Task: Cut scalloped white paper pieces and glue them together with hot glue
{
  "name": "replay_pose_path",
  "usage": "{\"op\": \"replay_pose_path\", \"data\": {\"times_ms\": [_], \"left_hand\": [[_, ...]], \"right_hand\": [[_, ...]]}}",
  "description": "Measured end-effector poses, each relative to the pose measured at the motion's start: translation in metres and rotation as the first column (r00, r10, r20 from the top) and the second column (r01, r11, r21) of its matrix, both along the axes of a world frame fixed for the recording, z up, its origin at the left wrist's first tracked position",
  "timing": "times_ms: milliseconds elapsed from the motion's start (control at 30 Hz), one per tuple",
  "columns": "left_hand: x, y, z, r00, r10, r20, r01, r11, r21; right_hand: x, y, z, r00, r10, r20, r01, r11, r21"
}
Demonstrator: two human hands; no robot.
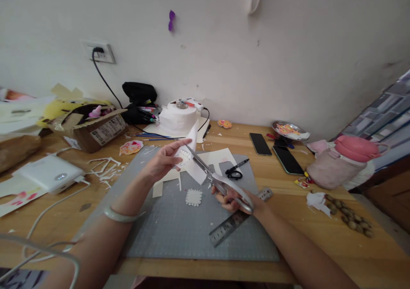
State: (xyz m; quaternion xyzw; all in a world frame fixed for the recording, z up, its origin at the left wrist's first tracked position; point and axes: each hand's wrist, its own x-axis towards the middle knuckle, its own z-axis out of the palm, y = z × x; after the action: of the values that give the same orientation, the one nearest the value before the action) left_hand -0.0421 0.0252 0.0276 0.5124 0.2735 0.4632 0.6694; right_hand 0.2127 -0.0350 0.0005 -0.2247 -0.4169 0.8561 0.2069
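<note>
Where the pale wall [224,58] ends below, one worktop [307,216], light wood, carrying all items listed. Cutting mat [173,233], grey, gridded, lying flat at the near middle. Cardboard box [107,131], open-topped, far left. Pink-lidded container [335,167], far right. Roll [177,120], white, standing beyond the mat near the wall. Power bank [53,171], white, cable attached, left of the mat. Scissors [226,185], pale-handled, raised over the mat, blades at the held paper; how far the blades are parted cannot be told. Right hand [229,199]: fingers curled closed round the scissor handles. Left hand [165,160]: fingers pinched together on the paper, thumb against its near face. Metal ruler [221,232], slanting across the mat's right part, partly beneath the right hand. Paper [195,172], white, one piece, drawn with small scalloped outlines, held aloft above the mat between left fingers and scissor blades. Phones, two: one [260,144] near the wall, another [288,160] just beside it. Scallop-edged square [194,197], white, flat on the mat between the hands. Pen [238,165], black, at the mat's far right.
</note>
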Motion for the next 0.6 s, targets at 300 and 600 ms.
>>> {"op": "replay_pose_path", "data": {"times_ms": [300,600], "left_hand": [[0.0059,-0.0037,0.0034,0.994,0.020,0.106,-0.009,0.994,-0.111],[0.0081,-0.0046,0.0035,0.987,0.030,0.158,-0.006,0.988,-0.153]], "right_hand": [[0.0004,0.0017,-0.0043,1.000,-0.003,-0.018,0.003,1.000,-0.010],[-0.0015,-0.0002,-0.0010,1.000,-0.019,-0.001,0.019,1.000,-0.013]]}}
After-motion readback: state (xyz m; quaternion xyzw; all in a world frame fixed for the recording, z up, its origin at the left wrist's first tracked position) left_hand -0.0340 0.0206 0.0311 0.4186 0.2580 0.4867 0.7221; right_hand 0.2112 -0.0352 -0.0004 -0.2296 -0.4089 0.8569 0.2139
